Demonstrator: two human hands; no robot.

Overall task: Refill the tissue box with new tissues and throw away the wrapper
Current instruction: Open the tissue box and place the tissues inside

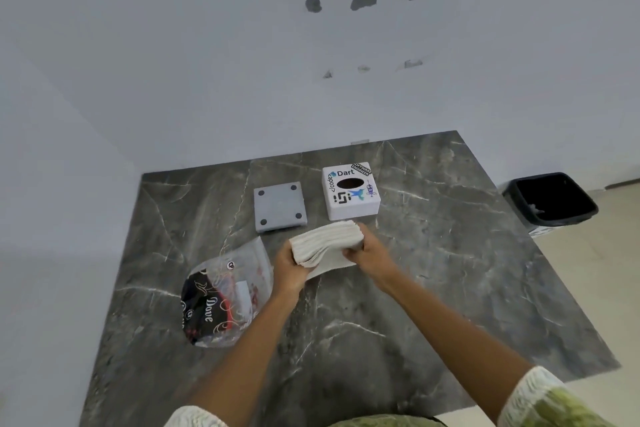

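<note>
A thick stack of white tissues is held just above the marble table between both hands. My left hand grips its left end and my right hand grips its right end. Just behind the stack stands the white tissue box, covered in stickers, with a dark oval slot on top. Its grey base plate lies flat to the left of the box, separate from it. The clear plastic wrapper with a black and red print lies crumpled at the left of the table, beside my left forearm.
The dark marble table stands against a white wall. A black bin sits on the floor beyond the table's right edge.
</note>
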